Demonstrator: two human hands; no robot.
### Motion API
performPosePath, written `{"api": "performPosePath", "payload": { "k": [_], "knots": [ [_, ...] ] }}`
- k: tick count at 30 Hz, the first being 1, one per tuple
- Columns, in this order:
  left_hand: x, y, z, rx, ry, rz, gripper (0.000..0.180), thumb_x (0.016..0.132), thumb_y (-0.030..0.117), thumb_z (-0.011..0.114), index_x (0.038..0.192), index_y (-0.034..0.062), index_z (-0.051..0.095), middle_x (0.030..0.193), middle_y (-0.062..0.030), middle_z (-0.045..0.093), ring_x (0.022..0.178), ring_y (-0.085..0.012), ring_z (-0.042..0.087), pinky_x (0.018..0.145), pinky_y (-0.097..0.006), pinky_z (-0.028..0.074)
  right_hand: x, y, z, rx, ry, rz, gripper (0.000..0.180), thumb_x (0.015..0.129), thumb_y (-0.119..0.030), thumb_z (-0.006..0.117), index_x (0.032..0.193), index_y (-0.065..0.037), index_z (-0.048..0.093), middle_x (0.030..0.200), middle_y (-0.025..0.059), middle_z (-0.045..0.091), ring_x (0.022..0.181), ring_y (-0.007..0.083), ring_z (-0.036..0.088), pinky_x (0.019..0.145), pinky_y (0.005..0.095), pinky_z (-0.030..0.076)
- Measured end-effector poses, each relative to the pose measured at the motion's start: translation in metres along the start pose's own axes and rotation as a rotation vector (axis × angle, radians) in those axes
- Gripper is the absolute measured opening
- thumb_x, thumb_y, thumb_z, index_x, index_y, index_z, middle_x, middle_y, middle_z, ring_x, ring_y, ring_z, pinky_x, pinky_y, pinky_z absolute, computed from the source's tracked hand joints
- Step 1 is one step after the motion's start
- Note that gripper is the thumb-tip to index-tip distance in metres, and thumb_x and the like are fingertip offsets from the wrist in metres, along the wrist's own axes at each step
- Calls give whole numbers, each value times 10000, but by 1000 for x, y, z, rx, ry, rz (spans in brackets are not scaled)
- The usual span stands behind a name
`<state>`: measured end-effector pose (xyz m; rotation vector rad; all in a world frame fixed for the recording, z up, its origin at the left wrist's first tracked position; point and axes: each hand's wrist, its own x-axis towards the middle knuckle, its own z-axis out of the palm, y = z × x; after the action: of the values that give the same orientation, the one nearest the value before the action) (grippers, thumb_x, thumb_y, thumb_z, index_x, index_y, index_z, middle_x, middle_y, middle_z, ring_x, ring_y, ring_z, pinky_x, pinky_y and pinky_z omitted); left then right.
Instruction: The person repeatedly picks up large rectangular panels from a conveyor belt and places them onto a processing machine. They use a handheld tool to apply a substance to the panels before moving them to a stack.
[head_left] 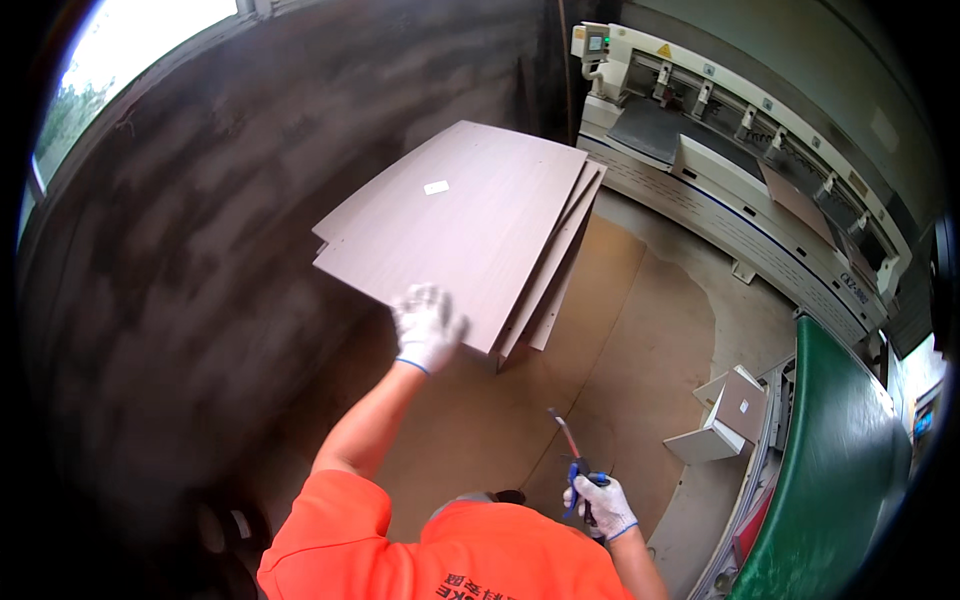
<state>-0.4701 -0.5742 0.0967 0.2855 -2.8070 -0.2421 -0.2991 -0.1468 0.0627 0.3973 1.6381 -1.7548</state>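
Note:
My left hand [429, 328], in a white glove with a blue cuff, is at the near edge of the top panel. Its fingers look spread, somewhat blurred, and I cannot tell whether it presses on the board. That pale wood-grain panel [470, 220] lies on a stack of similar boards [545, 290], set slightly askew. A small white label [436, 188] sits on the top panel's far part. Lower right, my gloved right hand [600, 505] is closed around a blue and black air blow gun [578, 474], its thin nozzle directed up and away from me.
A long white drilling machine [720, 190] stands at the far right, with panels on its bed. Closer, a green-covered conveyor [825, 460] runs along the right side. Beside it rest some small boards [715, 425]. A dark stained wall [200, 230] rises on the left.

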Motion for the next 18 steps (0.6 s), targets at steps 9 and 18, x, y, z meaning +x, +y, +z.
{"api": "performPosePath", "payload": {
  "k": [9,18],
  "knots": [
    [-42,34,12,-298,271,357,454,961,346,667,1286,30,673,1392,-191,627,1349,-401,537,1176,-543,359,-20,-26,15,-618,387,-258,391,849,-407,799,965,-38,738,773,99,703,721,239,683,725,377,543],
    [54,-132,57,-306,817,-603,366,967,224,642,1225,-33,679,1238,-247,668,1179,-404,624,1055,-459,489,-45,59,-43,-87,468,-142,254,891,-210,776,965,14,682,731,28,669,641,116,624,614,304,519]
  ]
}}
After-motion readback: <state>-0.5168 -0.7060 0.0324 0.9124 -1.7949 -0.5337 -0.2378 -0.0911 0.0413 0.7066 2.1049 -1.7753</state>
